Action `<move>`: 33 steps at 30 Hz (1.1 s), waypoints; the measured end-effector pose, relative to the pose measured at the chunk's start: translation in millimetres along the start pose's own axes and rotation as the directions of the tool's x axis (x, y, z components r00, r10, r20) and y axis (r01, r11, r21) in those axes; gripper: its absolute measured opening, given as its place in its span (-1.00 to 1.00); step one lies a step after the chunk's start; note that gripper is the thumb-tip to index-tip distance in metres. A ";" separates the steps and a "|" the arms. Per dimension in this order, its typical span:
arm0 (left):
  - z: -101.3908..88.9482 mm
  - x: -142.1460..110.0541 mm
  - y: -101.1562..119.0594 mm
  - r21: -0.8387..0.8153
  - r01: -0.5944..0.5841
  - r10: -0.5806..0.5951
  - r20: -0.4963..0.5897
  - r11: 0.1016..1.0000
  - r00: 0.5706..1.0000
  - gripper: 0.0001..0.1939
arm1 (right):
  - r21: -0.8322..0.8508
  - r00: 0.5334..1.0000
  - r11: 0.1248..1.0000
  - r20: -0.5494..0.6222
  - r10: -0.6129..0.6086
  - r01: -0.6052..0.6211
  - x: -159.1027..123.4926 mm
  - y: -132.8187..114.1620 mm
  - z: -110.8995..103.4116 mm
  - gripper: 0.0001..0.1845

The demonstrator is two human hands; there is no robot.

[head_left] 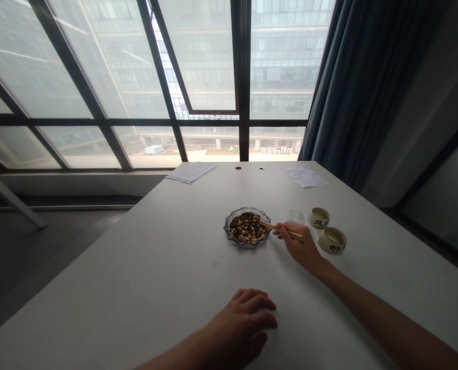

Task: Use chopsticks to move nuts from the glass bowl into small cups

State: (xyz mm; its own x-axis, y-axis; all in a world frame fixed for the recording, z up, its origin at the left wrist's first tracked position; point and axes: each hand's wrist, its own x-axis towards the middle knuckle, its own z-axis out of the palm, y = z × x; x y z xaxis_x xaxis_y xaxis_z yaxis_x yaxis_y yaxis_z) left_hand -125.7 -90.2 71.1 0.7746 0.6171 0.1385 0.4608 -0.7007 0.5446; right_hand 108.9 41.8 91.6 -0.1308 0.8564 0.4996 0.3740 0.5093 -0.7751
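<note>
Right hand point(298, 244) closed around wooden chopsticks point(280, 228), long axis running left, tips over a cut-glass dish point(226, 226) of roasted seeds point(248, 227); left hand point(240, 321) open, relaxed on the white table point(136, 257), near side, farther from the dish.

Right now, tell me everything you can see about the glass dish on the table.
The glass dish is a shallow, clear bowl with a scalloped, faintly bluish rim. It sits flat on the white table, heaped with brown and pale seeds or nuts; their exact kind is hard to tell. Wooden chopsticks, held in the right hand, reach over its rim toward the pile.
</note>
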 end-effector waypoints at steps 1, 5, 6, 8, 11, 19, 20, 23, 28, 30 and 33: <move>-0.2 0.2 0.2 -0.001 -0.001 0.001 0.003 1.000 1.000 -0.58 | -0.031 1.000 0.999 0.000 -0.021 0.021 -0.7 -1.5 -0.1 -0.51; -0.6 0.8 0.5 -0.003 -0.005 0.005 0.009 1.000 1.000 -0.58 | -0.091 0.997 0.993 -0.006 -0.073 0.072 -3.5 -7.9 -2.3 -0.51; -0.5 0.9 0.3 -0.002 -0.004 0.004 0.009 1.000 1.000 -0.58 | -0.092 0.997 0.993 -0.012 -0.078 0.077 -4.1 -9.3 -3.7 -0.52; 0.0 0.7 -0.3 0.001 -0.002 0.002 0.011 1.000 1.000 -0.58 | -0.080 0.996 0.994 -0.039 -0.081 0.078 -5.3 -12.3 -8.1 -0.53; 0.5 0.1 -1.3 0.002 -0.003 0.003 0.009 1.000 1.000 -0.58 | -0.033 0.994 0.998 -0.093 -0.051 0.049 -8.3 -18.0 -20.6 -0.56; -1.7 0.3 0.5 0.004 0.006 -0.006 0.016 1.000 1.000 -0.57 | -0.084 0.957 0.996 -0.291 -0.021 -0.004 -44.6 -43.8 -95.3 -0.72; -1.7 0.6 0.7 0.006 0.008 -0.008 0.019 1.000 1.000 -0.58 | -0.128 0.943 0.992 -0.333 -0.025 -0.019 -52.3 -46.5 -107.0 -0.73; -1.2 1.0 0.6 0.010 0.012 -0.012 0.024 1.000 1.000 -0.58 | -0.197 0.884 0.976 -0.467 -0.008 -0.096 -76.1 -49.5 -137.8 -0.74; -0.2 1.3 -0.4 0.019 0.028 -0.028 0.030 0.999 0.999 -0.57 | -0.129 0.819 0.975 -0.568 0.078 -0.183 -106.9 -34.0 -165.2 -0.73; 0.0 1.5 -0.3 0.027 0.033 -0.034 0.032 0.999 0.999 -0.57 | -0.093 0.810 0.974 -0.575 0.115 -0.204 -113.8 -24.7 -168.6 -0.70; 0.1 1.7 0.0 0.039 0.039 -0.041 0.032 0.998 0.999 -0.57 | -0.036 0.789 0.972 -0.592 0.167 -0.233 -119.1 -12.8 -168.3 -0.67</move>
State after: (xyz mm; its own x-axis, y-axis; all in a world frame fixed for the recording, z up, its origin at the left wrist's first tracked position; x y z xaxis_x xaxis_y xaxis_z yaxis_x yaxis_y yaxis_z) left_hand -124.3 -89.1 71.3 0.7687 0.6333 0.0896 0.5074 -0.6891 0.5174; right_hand 274.2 -81.1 107.1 0.5028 0.7099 0.4932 0.4274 0.2918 -0.8557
